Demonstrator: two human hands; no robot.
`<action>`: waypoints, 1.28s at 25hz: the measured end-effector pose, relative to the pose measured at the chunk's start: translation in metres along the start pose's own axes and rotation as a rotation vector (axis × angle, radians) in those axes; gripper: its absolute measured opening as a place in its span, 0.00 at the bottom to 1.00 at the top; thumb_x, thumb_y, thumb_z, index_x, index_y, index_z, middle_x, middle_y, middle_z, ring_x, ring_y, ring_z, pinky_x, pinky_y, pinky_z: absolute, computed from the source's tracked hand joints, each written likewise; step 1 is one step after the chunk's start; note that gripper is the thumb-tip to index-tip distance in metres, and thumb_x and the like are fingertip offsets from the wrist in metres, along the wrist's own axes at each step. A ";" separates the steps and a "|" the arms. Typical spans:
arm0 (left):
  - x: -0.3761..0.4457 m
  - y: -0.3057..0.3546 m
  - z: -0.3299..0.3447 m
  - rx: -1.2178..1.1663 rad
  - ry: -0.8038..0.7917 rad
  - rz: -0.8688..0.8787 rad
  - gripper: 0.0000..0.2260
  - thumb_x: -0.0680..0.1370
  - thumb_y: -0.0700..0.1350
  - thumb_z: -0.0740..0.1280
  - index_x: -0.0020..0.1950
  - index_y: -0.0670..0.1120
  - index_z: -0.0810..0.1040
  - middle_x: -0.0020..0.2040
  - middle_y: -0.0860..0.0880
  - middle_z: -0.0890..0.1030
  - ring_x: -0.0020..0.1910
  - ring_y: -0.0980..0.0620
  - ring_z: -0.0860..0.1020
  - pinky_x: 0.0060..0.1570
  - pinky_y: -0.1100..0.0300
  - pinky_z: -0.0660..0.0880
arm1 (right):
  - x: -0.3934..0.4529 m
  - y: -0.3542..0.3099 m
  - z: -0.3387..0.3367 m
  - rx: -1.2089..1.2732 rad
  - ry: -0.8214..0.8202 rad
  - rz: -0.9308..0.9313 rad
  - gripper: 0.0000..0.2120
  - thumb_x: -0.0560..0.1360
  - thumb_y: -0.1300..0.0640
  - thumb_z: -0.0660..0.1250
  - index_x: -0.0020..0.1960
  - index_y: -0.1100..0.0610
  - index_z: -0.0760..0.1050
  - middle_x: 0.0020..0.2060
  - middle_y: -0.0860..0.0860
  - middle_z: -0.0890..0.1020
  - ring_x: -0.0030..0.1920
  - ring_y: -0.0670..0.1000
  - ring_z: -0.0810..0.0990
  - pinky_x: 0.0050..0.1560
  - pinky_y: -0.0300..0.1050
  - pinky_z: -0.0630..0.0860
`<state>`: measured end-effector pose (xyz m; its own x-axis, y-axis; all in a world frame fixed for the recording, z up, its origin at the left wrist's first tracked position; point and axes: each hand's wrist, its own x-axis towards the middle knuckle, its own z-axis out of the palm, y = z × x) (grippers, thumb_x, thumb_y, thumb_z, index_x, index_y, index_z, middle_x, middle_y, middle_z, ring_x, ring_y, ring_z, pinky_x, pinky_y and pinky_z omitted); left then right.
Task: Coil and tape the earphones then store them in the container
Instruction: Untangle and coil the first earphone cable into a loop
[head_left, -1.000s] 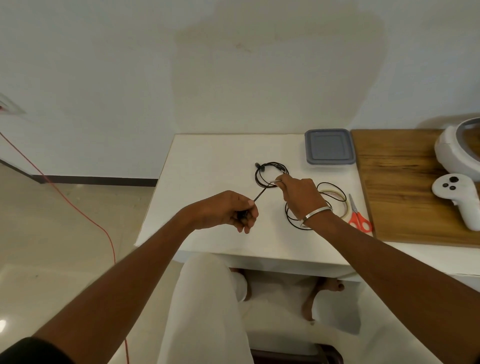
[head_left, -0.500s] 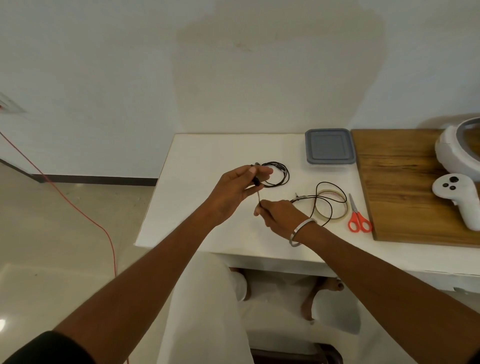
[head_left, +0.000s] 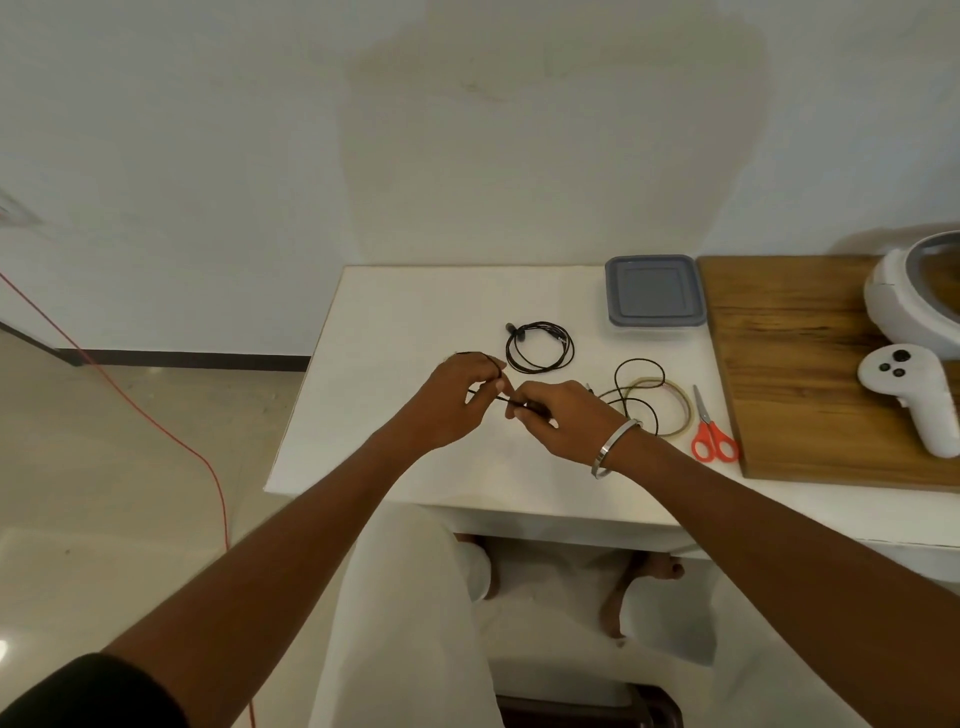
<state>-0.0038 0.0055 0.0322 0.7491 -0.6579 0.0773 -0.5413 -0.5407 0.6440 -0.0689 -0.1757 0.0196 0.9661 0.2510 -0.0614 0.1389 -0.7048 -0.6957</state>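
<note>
A black earphone cable (head_left: 636, 395) trails loose over the white table (head_left: 395, 312), its free loops lying across a roll of clear tape (head_left: 675, 410). My left hand (head_left: 457, 400) pinches one stretch of this cable, with a small loop wound around its fingers. Just to its right, my right hand (head_left: 561, 421) pinches the same cable; a short taut piece shows between the two hands. A second pair of black earphones (head_left: 540, 346) lies coiled on the table beyond my hands. The grey-lidded container (head_left: 655, 289) sits shut at the back.
Red-handled scissors (head_left: 712, 436) lie right of the tape. A wooden board (head_left: 810, 374) on the right carries a white headset (head_left: 914, 296) and a white controller (head_left: 914, 389). A red wire (head_left: 156, 415) runs across the floor at left.
My left hand came back toward me from the coiled pair, which now lies free on the table. My right hand moved up and left to meet it, and both hold the loose cable.
</note>
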 end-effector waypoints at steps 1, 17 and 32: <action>-0.001 -0.001 0.001 0.013 -0.021 -0.009 0.09 0.80 0.40 0.62 0.49 0.41 0.83 0.52 0.47 0.83 0.57 0.54 0.76 0.59 0.65 0.67 | 0.001 0.001 -0.001 0.014 0.026 -0.010 0.08 0.78 0.56 0.60 0.54 0.54 0.77 0.36 0.50 0.81 0.33 0.51 0.78 0.38 0.46 0.76; -0.009 0.007 -0.001 -0.147 -0.317 -0.192 0.11 0.81 0.49 0.62 0.58 0.49 0.82 0.49 0.56 0.83 0.45 0.67 0.79 0.47 0.77 0.71 | 0.006 0.002 -0.014 -0.033 0.101 -0.066 0.07 0.78 0.57 0.61 0.52 0.58 0.76 0.43 0.50 0.80 0.40 0.45 0.73 0.41 0.28 0.66; -0.012 0.025 -0.008 -0.516 -0.248 -0.408 0.09 0.81 0.45 0.64 0.59 0.46 0.80 0.49 0.50 0.82 0.41 0.55 0.76 0.48 0.54 0.74 | 0.008 0.004 -0.018 -0.062 0.140 -0.142 0.08 0.76 0.57 0.65 0.53 0.56 0.80 0.41 0.52 0.79 0.41 0.48 0.75 0.43 0.35 0.70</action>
<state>-0.0231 0.0038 0.0532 0.7117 -0.5886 -0.3835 0.0607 -0.4924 0.8683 -0.0570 -0.1884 0.0296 0.9561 0.2591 0.1371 0.2848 -0.7097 -0.6444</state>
